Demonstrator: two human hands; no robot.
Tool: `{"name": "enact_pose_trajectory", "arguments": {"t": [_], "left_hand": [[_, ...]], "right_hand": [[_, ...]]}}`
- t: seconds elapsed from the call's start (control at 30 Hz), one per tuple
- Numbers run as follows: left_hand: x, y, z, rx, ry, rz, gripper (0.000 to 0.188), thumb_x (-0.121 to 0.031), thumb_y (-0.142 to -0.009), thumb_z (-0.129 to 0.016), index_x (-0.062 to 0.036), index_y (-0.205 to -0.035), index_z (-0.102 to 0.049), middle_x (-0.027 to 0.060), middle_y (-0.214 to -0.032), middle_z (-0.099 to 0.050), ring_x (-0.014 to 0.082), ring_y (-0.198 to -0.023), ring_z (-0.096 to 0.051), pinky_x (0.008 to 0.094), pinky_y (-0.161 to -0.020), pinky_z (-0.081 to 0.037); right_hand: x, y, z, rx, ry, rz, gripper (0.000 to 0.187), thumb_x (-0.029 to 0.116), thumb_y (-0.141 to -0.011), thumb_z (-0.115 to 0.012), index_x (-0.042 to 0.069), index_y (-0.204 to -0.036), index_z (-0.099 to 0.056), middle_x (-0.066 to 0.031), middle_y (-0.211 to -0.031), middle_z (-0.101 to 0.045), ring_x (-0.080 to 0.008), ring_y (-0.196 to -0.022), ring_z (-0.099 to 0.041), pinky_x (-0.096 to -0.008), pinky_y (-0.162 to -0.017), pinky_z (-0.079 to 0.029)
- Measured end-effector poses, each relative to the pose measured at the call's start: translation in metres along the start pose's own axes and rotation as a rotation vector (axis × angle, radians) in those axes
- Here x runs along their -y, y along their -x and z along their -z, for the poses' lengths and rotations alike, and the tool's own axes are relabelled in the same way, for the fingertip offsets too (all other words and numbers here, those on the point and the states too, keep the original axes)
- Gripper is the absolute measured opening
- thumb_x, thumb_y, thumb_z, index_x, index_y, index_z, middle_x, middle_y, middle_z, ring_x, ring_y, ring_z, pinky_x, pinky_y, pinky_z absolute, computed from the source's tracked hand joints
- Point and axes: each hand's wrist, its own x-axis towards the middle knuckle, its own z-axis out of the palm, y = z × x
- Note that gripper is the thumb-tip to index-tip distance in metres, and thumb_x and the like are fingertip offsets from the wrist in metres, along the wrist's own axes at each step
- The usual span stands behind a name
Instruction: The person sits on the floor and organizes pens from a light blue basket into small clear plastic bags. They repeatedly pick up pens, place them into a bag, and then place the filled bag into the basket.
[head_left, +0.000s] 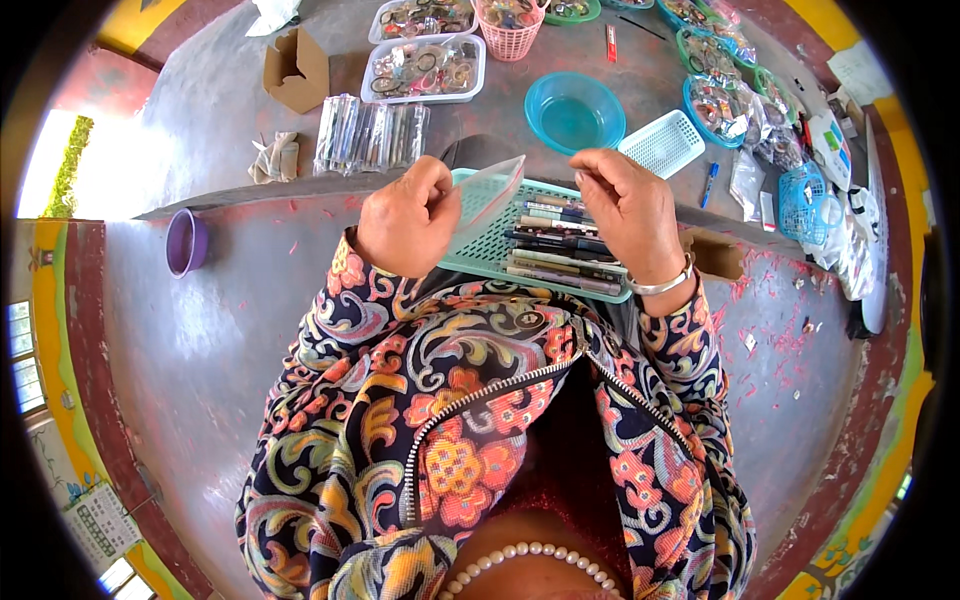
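Observation:
My left hand (408, 218) is closed, pinching a clear plastic bag (488, 200) that sticks out to the right, over the left part of a mint-green perforated basket (482, 260). Several pens (562, 245), dark, grey and pale, lie side by side in the basket, which rests at my lap. Above the basket's right side is my right hand (632, 212), its fingers bent and drawn together. Whatever they may hold is too small to make out. The two hands are apart, with the bag's free corner between them.
On the table ahead are clear packs of pens (372, 137), a cardboard box (297, 72), a white tub of bands (424, 70), a blue bowl (575, 112) and a white basket (663, 145). Filled baskets (716, 108) crowd the right. A purple bucket (186, 243) stands left.

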Motion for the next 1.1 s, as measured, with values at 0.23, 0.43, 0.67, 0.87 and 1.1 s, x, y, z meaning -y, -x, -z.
{"name": "enact_pose_trajectory", "arguments": {"t": [0.23,0.43,0.67,0.87,1.1], "left_hand": [[0.007,0.002,-0.006,0.071,-0.003,0.023,0.011,-0.008,-0.082,-0.062,-0.0059,-0.083,-0.051,0.0116,-0.066,-0.058,0.0294,-0.058,-0.061,0.0360,-0.053,-0.047],[0.010,0.001,-0.005,0.075,0.032,0.051,0.011,-0.008,-0.083,-0.062,-0.0054,-0.083,-0.051,0.0119,-0.067,-0.058,0.0292,-0.058,-0.061,0.0357,-0.052,-0.047],[0.012,0.001,-0.009,0.122,0.067,0.063,0.012,-0.010,-0.084,-0.062,-0.0051,-0.083,-0.051,0.0122,-0.068,-0.059,0.0287,-0.060,-0.062,0.0355,-0.054,-0.047],[0.012,0.001,-0.012,0.106,0.051,0.032,0.012,-0.011,-0.084,-0.062,-0.0052,-0.083,-0.052,0.0123,-0.068,-0.059,0.0289,-0.059,-0.061,0.0359,-0.053,-0.046],[0.011,0.001,-0.011,0.091,0.016,0.014,0.012,-0.011,-0.084,-0.062,-0.0051,-0.083,-0.052,0.0119,-0.067,-0.059,0.0294,-0.058,-0.061,0.0363,-0.052,-0.046]], "right_hand": [[-0.043,0.023,-0.003,0.313,0.402,-0.009,0.013,0.012,-0.080,-0.058,0.006,-0.091,-0.062,-0.0117,-0.087,-0.061,-0.0322,-0.087,-0.058,-0.0427,-0.070,-0.048],[-0.037,0.049,0.016,0.304,0.366,-0.010,0.018,0.010,-0.078,-0.059,0.005,-0.094,-0.062,-0.0129,-0.089,-0.061,-0.0334,-0.088,-0.057,-0.0426,-0.074,-0.047],[-0.044,0.072,0.021,0.285,0.359,-0.070,0.021,0.013,-0.076,-0.063,0.005,-0.095,-0.062,-0.0127,-0.088,-0.060,-0.0339,-0.088,-0.056,-0.0425,-0.077,-0.045],[-0.056,0.070,0.021,0.295,0.265,-0.104,0.021,0.012,-0.075,-0.064,0.004,-0.094,-0.062,-0.0131,-0.088,-0.059,-0.0345,-0.088,-0.055,-0.0419,-0.076,-0.045],[-0.070,0.075,0.029,0.135,-0.157,-0.462,0.014,0.004,-0.080,-0.064,0.002,-0.094,-0.062,-0.0050,-0.083,-0.064,-0.0166,-0.075,-0.060,-0.0279,-0.068,-0.046]]}}
